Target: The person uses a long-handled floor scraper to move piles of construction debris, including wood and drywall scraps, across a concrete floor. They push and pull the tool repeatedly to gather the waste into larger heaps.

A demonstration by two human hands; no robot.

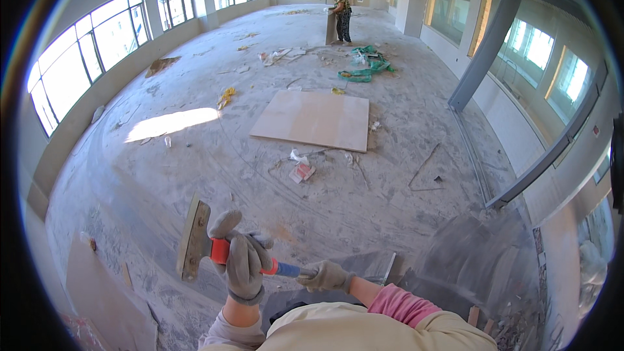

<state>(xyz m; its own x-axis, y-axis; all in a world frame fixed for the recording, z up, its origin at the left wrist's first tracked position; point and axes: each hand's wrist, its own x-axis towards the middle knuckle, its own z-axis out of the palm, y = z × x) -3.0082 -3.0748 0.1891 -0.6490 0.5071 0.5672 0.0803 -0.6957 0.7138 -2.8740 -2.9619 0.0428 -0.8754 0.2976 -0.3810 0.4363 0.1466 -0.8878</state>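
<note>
A floor scraper (194,239) with a wide metal blade is raised in front of me, its blade at the left end. Gloved in grey, my left hand (243,261) wraps the red part of the handle just behind the blade. My right hand (325,275), in a matching glove, grips the grey pole beyond the blue section, close to my body. Dusty concrete floor (302,209) lies below and beyond both hands.
A flat board (312,119) lies ahead, with crumpled litter (302,170) before it. Green netting (368,66) lies farther off, near a person (342,14) holding an upright panel. A grey metal frame (487,53) stands right; another board (105,292) lies lower left, debris (516,321) lower right.
</note>
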